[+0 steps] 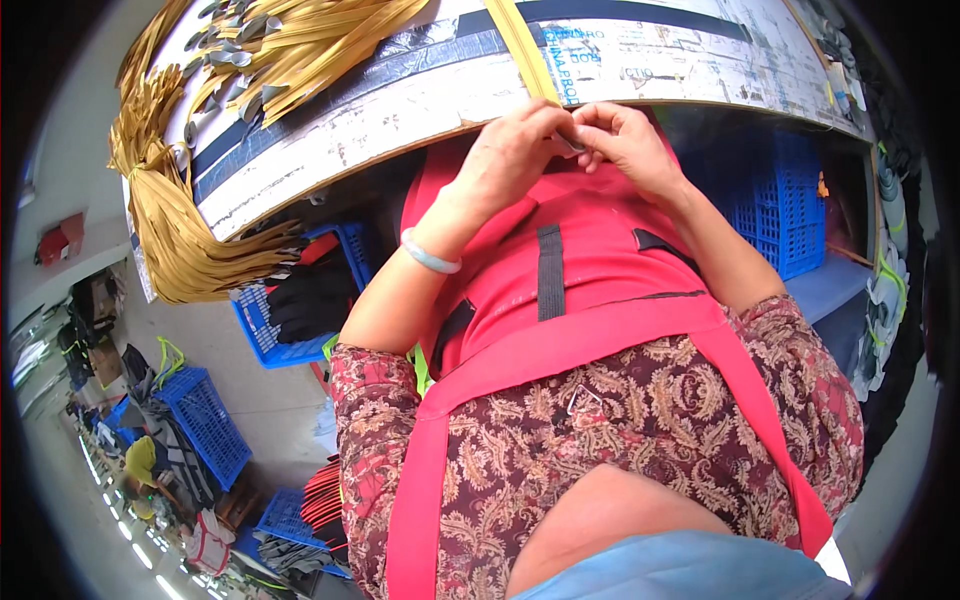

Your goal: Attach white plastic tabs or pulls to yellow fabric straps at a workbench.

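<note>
A long yellow zipper tape (522, 48) runs across the worktable and over its near edge to my hands. My left hand (512, 150), with a pale bangle on its wrist, pinches the near end of the tape. Close beside it, my right hand (630, 145) has thumb and forefinger closed on the same end, where a small grey piece (573, 146) shows between the fingertips. Both hands are just in front of the table edge, above my red apron (600, 250). The fingers partly hide the tape's end.
More yellow tapes with grey tabs (300, 60) lie on the worktable (330, 150) at the far left. A tied bundle (185, 235) hangs over its corner. Blue crates stand below, one holding dark cloth (315, 300), another at the right (785, 205).
</note>
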A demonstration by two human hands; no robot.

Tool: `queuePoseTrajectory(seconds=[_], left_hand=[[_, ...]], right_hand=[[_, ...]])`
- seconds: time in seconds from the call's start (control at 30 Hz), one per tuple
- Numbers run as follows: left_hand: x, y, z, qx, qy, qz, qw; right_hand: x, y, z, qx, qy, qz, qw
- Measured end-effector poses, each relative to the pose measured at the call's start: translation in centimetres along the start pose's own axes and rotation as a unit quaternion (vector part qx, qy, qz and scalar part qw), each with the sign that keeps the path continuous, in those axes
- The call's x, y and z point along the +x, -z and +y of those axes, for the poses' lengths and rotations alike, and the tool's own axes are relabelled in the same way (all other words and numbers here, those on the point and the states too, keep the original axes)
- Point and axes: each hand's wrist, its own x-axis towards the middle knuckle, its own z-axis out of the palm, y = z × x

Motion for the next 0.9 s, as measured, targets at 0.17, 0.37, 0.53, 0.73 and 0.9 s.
queuePoseTrajectory(seconds=[0.17, 0.37, 0.53, 0.73, 0.9], left_hand=[[-1.5, 2.2, 0.1, -0.097, 0.029, 0.089, 0.991], [-2.5, 4.0, 0.2, -0.229, 0.091, 0.136, 0.959], [-3.6, 4.3, -1.7, -0.307, 0.161, 0.198, 0.917], [-6.0, 3.0, -2.4, -0.044, 0.129, 0.140, 0.981], [-5.6, 1.9, -1.9, 0.063, 0.067, 0.061, 0.994]], right_hand=[[0.3, -2.2, -2.0, 0.089, 0.045, -0.045, 0.994], [1.0, -3.8, -3.0, 0.021, 0.080, -0.172, 0.982], [3.1, -4.3, -0.2, -0.309, 0.211, -0.078, 0.924], [4.1, -4.5, 3.3, -0.223, 0.015, -0.037, 0.974], [5.5, -4.6, 5.2, 0.036, 0.002, -0.108, 0.993]])
